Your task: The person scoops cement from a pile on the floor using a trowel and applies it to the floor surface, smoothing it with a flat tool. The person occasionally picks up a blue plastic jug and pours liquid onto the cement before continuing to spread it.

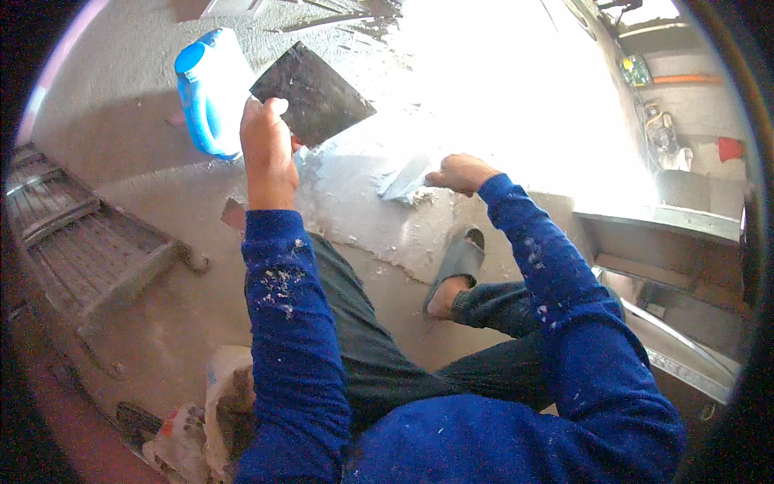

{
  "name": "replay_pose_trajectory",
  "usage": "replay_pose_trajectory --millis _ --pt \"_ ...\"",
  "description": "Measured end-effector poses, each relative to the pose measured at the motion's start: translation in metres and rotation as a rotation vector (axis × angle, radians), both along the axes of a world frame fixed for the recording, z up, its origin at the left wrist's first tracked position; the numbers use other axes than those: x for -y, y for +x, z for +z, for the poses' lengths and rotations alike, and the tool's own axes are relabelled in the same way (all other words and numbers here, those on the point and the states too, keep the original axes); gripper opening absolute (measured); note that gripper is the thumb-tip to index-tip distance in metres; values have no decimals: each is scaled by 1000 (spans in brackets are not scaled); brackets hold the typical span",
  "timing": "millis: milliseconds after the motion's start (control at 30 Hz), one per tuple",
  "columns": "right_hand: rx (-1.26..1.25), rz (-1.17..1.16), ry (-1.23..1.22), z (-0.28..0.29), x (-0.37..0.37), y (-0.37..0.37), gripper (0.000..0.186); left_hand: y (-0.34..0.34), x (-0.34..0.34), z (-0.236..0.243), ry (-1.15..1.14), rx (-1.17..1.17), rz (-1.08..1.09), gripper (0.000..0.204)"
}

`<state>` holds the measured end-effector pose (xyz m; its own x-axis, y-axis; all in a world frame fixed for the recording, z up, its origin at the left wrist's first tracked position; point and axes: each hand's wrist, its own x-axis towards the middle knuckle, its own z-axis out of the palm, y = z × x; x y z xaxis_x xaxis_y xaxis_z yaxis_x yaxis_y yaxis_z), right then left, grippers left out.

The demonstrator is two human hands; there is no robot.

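At the far left of the floor point(193, 298) lies a dark slatted frame point(133, 258), with a crumpled bag point(181, 440) nearer your body. Next comes a blue-and-white jug point(211, 105), just left of your left hand point(268, 149); you cannot tell whether they touch. Your left fingers are closed round the lower-left edge of a dark square plate point(314, 95), the thumb at that edge; the rest of the plate reaches up and right, beyond your grasp. Further right, a pale, smeared scraper point(405, 179) points leftward from your right hand point(462, 173). Those fingers are clenched on its right end, leaving the broad blade outside them; glare hides its upper outline. Below that hand is your grey sandal point(461, 262), and at the right a metal beam point(661, 226).
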<state>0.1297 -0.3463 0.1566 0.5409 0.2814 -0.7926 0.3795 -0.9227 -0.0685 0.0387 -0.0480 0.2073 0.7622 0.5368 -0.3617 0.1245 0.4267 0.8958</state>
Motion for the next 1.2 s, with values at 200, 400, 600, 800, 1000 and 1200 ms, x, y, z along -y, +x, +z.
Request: replay_pose_trajectory --millis 200,400,600,800,1000,1200 --pt "152 423 170 -23 -37 -74 33 9 13 -1 20 -42 9 24" --pt "188 429 52 -58 -29 -55 41 2 17 -1 71 -67 -6 20" --pt "271 453 -63 -40 -6 -18 36 4 9 -1 45 -48 13 22" --pt "342 358 -159 -3 41 5 38 -3 0 -10 19 84 0 25" --pt "102 269 -292 -39 49 28 33 5 5 -8 -32 19 -17 21" --pt "40 311 -288 -73 38 2 29 -4 2 -3 -20 18 -6 24"
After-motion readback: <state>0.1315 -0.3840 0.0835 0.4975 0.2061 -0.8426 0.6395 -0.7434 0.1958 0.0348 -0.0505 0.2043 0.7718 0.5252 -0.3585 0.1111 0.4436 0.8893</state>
